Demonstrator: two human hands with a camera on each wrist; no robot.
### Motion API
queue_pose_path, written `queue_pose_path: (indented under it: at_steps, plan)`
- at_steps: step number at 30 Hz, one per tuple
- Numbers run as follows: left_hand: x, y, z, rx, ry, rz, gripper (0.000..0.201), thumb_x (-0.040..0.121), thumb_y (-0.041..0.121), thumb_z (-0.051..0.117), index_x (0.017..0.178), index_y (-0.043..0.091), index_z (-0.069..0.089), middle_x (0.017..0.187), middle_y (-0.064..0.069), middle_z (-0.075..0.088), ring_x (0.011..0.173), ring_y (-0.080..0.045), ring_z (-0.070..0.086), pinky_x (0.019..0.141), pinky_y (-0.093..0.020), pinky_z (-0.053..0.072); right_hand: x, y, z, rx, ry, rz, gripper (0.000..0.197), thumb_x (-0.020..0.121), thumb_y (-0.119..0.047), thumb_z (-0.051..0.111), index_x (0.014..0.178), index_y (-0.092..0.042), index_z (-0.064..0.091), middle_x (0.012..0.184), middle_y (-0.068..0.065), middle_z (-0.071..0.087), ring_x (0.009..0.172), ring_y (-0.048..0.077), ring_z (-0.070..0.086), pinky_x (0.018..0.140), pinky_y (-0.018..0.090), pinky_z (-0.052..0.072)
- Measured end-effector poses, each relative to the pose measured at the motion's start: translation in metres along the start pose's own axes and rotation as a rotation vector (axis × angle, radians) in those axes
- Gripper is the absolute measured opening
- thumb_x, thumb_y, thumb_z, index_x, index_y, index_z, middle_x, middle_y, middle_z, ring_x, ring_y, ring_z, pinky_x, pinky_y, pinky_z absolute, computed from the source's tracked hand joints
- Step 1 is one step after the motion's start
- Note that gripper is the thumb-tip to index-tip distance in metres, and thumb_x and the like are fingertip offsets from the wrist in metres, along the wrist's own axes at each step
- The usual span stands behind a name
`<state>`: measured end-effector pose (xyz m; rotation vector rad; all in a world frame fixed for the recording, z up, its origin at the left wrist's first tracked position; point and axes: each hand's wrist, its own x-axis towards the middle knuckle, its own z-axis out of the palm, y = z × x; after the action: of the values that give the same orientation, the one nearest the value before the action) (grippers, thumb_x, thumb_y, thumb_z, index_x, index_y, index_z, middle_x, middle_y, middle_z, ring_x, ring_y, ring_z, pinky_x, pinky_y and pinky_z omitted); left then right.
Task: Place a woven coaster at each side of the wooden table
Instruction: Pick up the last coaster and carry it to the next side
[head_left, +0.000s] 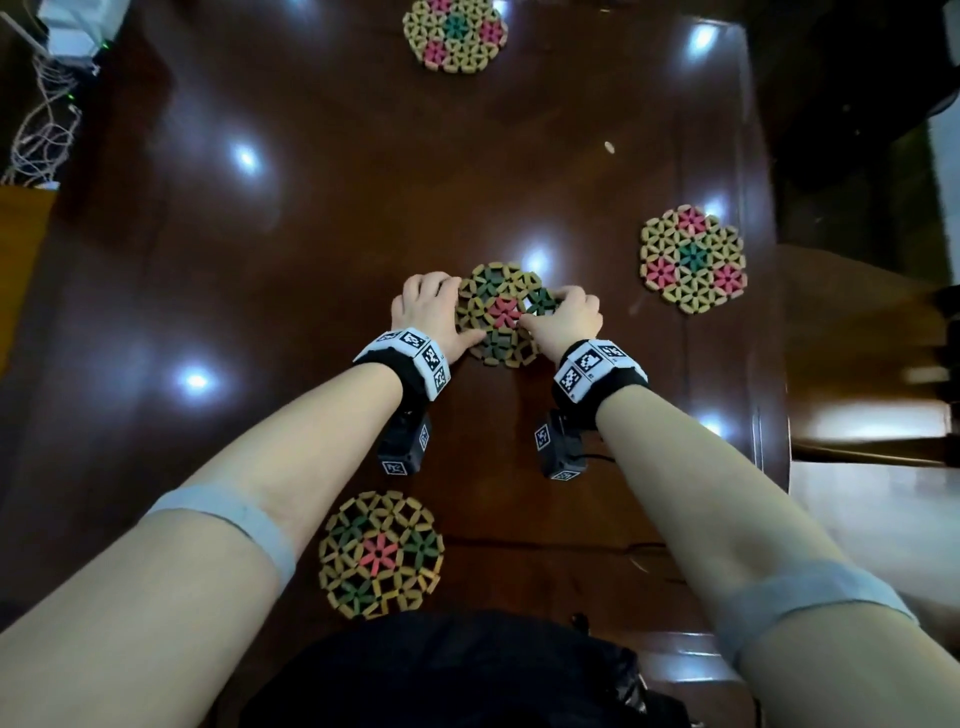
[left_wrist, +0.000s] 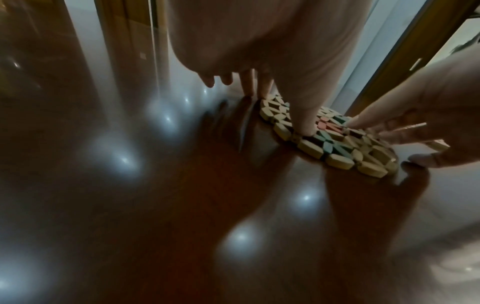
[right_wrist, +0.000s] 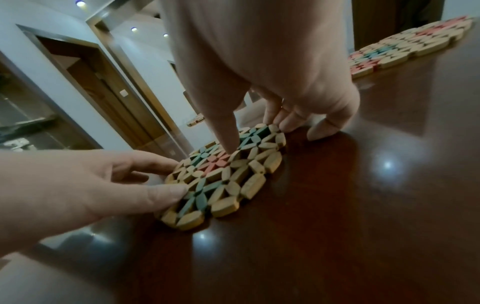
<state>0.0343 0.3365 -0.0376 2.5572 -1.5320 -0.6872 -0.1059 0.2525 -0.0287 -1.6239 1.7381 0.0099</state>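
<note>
A round woven coaster (head_left: 500, 312) with a pink centre lies flat in the middle of the dark wooden table (head_left: 311, 249). My left hand (head_left: 449, 312) grips its left edge, thumb on top and fingers curled at the rim. My right hand (head_left: 545, 312) grips its right edge the same way. In the left wrist view the left thumb (left_wrist: 303, 123) presses on the coaster (left_wrist: 337, 152). In the right wrist view the right thumb (right_wrist: 227, 137) presses near the centre of the coaster (right_wrist: 233, 176), while the left hand (right_wrist: 103, 181) pinches the near rim.
Three more woven coasters lie on the table: one at the far edge (head_left: 454, 34), one by the right edge (head_left: 693, 260), one at the near edge (head_left: 382, 556). A small pale object (head_left: 609, 147) sits far right. White cables (head_left: 41, 119) hang off the far left.
</note>
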Motion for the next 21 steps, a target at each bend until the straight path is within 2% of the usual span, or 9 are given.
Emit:
queue_pose_path:
  at_steps: [2, 6, 8, 10, 13, 15, 17, 18, 21]
  plan:
    - [-0.002, -0.002, -0.003, -0.016, -0.020, -0.015, 0.078, 0.073, 0.052, 0.072, 0.137, 0.020, 0.039, 0.143, -0.001, 0.036, 0.136, -0.027, 0.027, 0.109, -0.041, 0.026, -0.003, 0.002, 0.000, 0.061, -0.012, 0.011, 0.053, 0.076, -0.034, 0.073, 0.119, -0.014, 0.049, 0.130, 0.010, 0.048, 0.123, 0.029, 0.045, 0.100, 0.041, 0.042]
    - [-0.014, -0.011, -0.009, 0.010, -0.021, -0.068, 0.077, 0.064, 0.055, 0.078, 0.123, 0.019, 0.044, 0.128, -0.004, 0.045, 0.122, -0.026, 0.038, 0.101, -0.038, 0.033, -0.019, 0.004, 0.004, 0.239, -0.083, -0.005, 0.045, 0.080, -0.025, 0.071, 0.114, -0.013, 0.044, 0.115, 0.010, 0.058, 0.091, 0.022, 0.058, 0.071, 0.031, 0.047]
    - [-0.024, -0.019, -0.011, 0.022, -0.010, -0.064, 0.071, 0.066, 0.055, 0.077, 0.118, 0.017, 0.046, 0.120, -0.004, 0.053, 0.116, -0.026, 0.044, 0.096, -0.038, 0.036, -0.028, 0.003, 0.005, 0.253, -0.108, 0.003, 0.046, 0.080, -0.022, 0.072, 0.119, -0.012, 0.049, 0.109, 0.005, 0.058, 0.087, 0.019, 0.058, 0.072, 0.028, 0.047]
    - [-0.037, -0.029, -0.015, -0.014, -0.005, -0.065, 0.064, 0.070, 0.051, 0.076, 0.115, 0.016, 0.046, 0.110, -0.006, 0.060, 0.109, -0.027, 0.052, 0.093, -0.039, 0.038, -0.041, 0.000, 0.007, 0.286, -0.154, -0.010, 0.041, 0.081, -0.018, 0.073, 0.119, -0.011, 0.059, 0.094, -0.001, 0.062, 0.078, 0.015, 0.059, 0.068, 0.025, 0.049]
    - [-0.061, -0.051, -0.022, -0.121, -0.034, -0.089, 0.060, 0.074, 0.047, 0.074, 0.116, 0.019, 0.041, 0.102, -0.005, 0.066, 0.095, -0.029, 0.063, 0.086, -0.039, 0.044, -0.068, -0.008, 0.015, 0.303, -0.201, -0.062, 0.015, 0.084, -0.014, 0.070, 0.099, -0.012, 0.068, 0.067, -0.004, 0.059, 0.054, 0.010, 0.053, 0.047, 0.019, 0.043]
    - [-0.077, -0.071, -0.030, -0.223, -0.050, -0.124, 0.057, 0.075, 0.047, 0.073, 0.116, 0.021, 0.043, 0.103, -0.003, 0.067, 0.092, -0.028, 0.065, 0.082, -0.039, 0.051, -0.089, -0.018, 0.025, 0.303, -0.194, -0.088, 0.009, 0.083, -0.015, 0.071, 0.090, -0.013, 0.067, 0.068, -0.001, 0.062, 0.053, 0.012, 0.055, 0.046, 0.021, 0.045]
    - [-0.096, -0.096, -0.039, -0.324, -0.041, -0.155, 0.056, 0.076, 0.047, 0.073, 0.119, 0.019, 0.050, 0.109, -0.003, 0.066, 0.097, -0.027, 0.064, 0.080, -0.037, 0.053, -0.110, -0.031, 0.039, 0.336, -0.200, -0.099, 0.006, 0.080, -0.017, 0.072, 0.084, -0.015, 0.069, 0.074, 0.003, 0.070, 0.060, 0.017, 0.065, 0.057, 0.030, 0.056]
    - [-0.106, -0.111, -0.044, -0.355, -0.027, -0.166, 0.054, 0.076, 0.047, 0.073, 0.118, 0.018, 0.054, 0.109, -0.004, 0.066, 0.098, -0.026, 0.064, 0.077, -0.034, 0.051, -0.123, -0.038, 0.047, 0.347, -0.207, -0.105, 0.004, 0.080, -0.018, 0.072, 0.080, -0.017, 0.068, 0.076, 0.003, 0.071, 0.060, 0.017, 0.065, 0.057, 0.031, 0.056]
    - [-0.141, -0.160, -0.059, -0.412, 0.036, -0.179, 0.041, 0.077, 0.047, 0.071, 0.099, 0.014, 0.064, 0.097, -0.005, 0.068, 0.089, -0.026, 0.063, 0.068, -0.029, 0.045, -0.168, -0.061, 0.077, 0.341, -0.203, -0.131, 0.011, 0.085, -0.023, 0.068, 0.076, -0.020, 0.063, 0.069, -0.003, 0.062, 0.055, 0.011, 0.052, 0.049, 0.022, 0.038]
